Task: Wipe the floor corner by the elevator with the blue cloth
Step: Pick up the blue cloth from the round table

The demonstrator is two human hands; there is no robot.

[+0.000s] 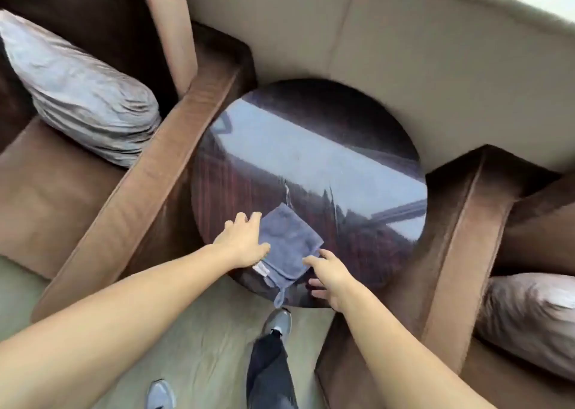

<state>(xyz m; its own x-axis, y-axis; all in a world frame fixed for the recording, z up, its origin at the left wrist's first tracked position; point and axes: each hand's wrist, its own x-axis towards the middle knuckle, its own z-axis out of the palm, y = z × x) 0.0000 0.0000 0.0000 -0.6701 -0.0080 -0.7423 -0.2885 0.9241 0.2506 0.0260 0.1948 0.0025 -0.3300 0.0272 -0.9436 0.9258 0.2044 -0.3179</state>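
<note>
**Cloth on round counter, both hands at it**

Blue cloth [287, 247] lies folded on the near part of a dark, glossy round counter [311, 166]. One corner and a small loop hang over the near rim. A white label shows at the cloth's left near edge.

Left hand [244, 242]: fingers spread wide, palm down, resting on the cloth's left edge; thumb on the fabric. Not gripping anything.

Right hand [326, 276]: fingers loosely spread, fingertips touching the cloth's right near edge. Lower fingers rest on the counter top by the rim. Holds nothing that can be seen.

Both forearms are bare and reach forward from the bottom of the head view.

Counter stands between two brown armchairs: left chair [174, 147] with a grey cushion [84, 94] on its seat, right chair [460, 237] with another cushion [529, 321]. Chair arms sit just beside the counter on each side. Beige wall [389, 51] behind.

Floor [199, 331] is pale. One leg in dark trousers and a grey shoe [278, 321] stands just at the counter's near rim; second shoe [160, 394] at the lower edge.

Frame is slightly blurred.
</note>
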